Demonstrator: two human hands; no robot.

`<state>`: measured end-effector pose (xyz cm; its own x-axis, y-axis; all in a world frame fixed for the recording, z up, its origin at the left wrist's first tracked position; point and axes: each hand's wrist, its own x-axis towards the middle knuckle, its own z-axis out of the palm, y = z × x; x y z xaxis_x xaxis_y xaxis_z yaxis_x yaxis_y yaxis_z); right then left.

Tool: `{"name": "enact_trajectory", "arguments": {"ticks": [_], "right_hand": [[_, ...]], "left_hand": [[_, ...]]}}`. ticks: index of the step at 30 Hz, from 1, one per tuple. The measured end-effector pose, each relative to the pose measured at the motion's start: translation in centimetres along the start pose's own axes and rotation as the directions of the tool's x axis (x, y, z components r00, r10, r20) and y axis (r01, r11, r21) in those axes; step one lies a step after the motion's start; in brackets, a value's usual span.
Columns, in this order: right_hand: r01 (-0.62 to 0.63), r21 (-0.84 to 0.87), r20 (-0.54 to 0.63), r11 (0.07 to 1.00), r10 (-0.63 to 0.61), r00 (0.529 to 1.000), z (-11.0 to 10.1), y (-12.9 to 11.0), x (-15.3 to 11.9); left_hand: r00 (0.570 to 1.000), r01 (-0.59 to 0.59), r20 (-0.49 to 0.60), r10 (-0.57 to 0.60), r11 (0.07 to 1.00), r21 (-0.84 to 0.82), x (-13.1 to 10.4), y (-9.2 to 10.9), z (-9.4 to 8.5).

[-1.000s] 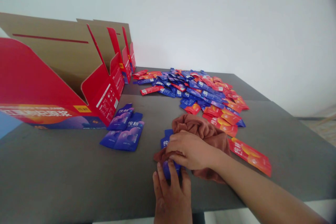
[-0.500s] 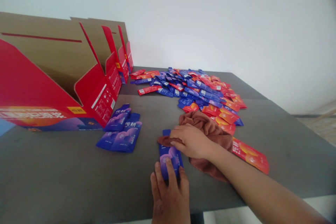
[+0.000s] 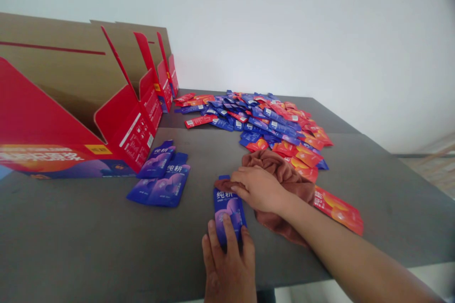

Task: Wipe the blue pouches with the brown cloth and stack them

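Note:
A blue pouch with purple fruit print lies flat near the table's front edge. Over its lower end rest the spread fingers of my left hand, pressing it to the table. My right hand grips a brown cloth, and a fold of that cloth lies across the pouch's top end. The rest of the cloth is bunched under and behind the hand. Partly under the right forearm and cloth, a red pouch lies on the right.
Several blue pouches lie overlapping on the left. Open red boxes stand in a row along the table's left side. A heap of blue and red pouches spreads over the far part of the grey table, before a white wall.
My right hand has moved the cloth fold slightly up the pouch, so more of its white lettering shows. My left hand stays on the lower end. The view has shifted slightly.

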<state>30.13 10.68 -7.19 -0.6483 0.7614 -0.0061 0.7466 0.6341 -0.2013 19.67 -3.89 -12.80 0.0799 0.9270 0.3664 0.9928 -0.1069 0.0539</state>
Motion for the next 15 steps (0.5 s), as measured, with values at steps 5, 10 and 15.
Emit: {"name": "enact_trajectory", "arguments": {"ticks": [5, 10, 15], "right_hand": [[0.09, 0.019, -0.005, 0.996, -0.09, 0.996, -0.1, 0.3, -0.1], [0.328, 0.112, 0.015, 0.938, -0.331, 0.943, -0.3, -0.8, -0.8], [0.237, 0.076, 0.01, 0.969, -0.239, 0.971, -0.2, -1.2, -0.7]], "left_hand": [[1.0, 0.014, -0.013, -0.014, 1.0, -0.001, 0.1, 0.1, -0.1], [1.0, 0.01, -0.014, -0.01, 1.0, 0.0, -0.1, 0.1, 0.0], [1.0, 0.003, -0.015, -0.003, 1.0, 0.003, -0.2, 0.0, 0.2]]}}
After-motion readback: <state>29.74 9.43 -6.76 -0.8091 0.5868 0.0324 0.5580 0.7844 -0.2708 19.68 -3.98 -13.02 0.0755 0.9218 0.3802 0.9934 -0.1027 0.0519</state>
